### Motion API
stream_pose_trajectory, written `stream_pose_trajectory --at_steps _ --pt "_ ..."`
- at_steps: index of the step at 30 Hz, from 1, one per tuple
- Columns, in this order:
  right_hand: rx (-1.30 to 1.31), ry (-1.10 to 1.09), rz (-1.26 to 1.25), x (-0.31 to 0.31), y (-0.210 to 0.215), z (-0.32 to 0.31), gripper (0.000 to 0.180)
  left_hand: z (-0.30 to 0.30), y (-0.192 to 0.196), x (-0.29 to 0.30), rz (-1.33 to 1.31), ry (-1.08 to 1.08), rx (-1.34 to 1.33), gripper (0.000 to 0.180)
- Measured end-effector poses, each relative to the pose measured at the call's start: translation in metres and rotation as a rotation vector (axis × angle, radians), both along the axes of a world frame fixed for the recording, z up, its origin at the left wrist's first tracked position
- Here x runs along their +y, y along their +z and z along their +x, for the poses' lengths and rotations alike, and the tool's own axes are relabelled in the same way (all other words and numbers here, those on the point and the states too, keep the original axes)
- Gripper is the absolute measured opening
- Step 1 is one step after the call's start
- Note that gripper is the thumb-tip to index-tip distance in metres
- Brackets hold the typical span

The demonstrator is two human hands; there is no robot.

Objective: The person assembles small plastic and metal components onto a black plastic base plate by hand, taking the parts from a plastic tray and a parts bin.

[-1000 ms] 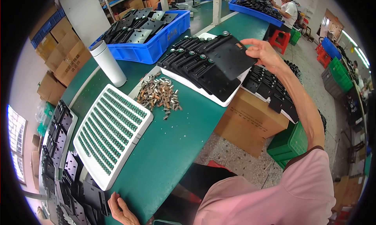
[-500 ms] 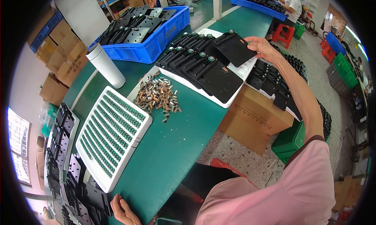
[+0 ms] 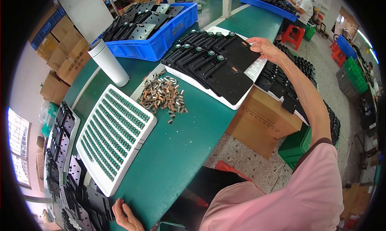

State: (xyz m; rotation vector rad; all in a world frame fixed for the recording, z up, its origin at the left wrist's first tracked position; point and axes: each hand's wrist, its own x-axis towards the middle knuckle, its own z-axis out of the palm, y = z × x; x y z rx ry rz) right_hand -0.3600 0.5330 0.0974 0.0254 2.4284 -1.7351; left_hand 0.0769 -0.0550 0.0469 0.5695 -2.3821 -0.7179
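Observation:
My right hand (image 3: 264, 49) reaches to the far right and pinches the corner of a flat black plate (image 3: 238, 53) with a rod-like part along one side. That plate lies among similar black plates (image 3: 230, 85) in a white tray (image 3: 239, 104), their round ends in a row. Near the lower edge my left hand (image 3: 126, 215) rests by the table edge, fingers loosely bent and apart, holding nothing. Beside it are loose black plates (image 3: 98, 201) and a white tray of small green round parts (image 3: 116, 130). Small metal and brown pieces (image 3: 163, 95) lie in a heap.
A white cylindrical bottle (image 3: 108, 65) stands behind the heap. Blue bins (image 3: 155, 44) of black parts are farther back. More black plates sit on a cardboard box (image 3: 257, 118) at right, beside a green crate (image 3: 295, 148). Another person (image 3: 304, 8) sits at the far end.
My right hand has lowered the black plate, which now lies flatter in line with the others in the tray. My left hand has stayed nearly in place. The view has shifted slightly.

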Motion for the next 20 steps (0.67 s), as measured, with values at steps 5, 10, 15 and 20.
stream_pose_trajectory --at_steps 5,10,15,20 --pt "-0.009 0.030 -0.028 -0.003 -0.003 0.000 0.045 0.000 0.000 0.000 -0.009 -0.017 0.004 0.030" --pt "-0.012 0.022 0.024 -0.011 0.000 0.004 0.043 0.001 0.002 0.001 0.003 0.012 -0.013 0.029" --pt "0.004 0.025 0.085 -0.008 -0.003 0.001 0.040 0.000 0.001 0.000 0.005 0.005 -0.016 0.030" --pt "0.012 0.008 0.115 -0.010 -0.005 0.000 0.040 0.002 0.000 0.001 0.024 0.010 -0.008 0.030"
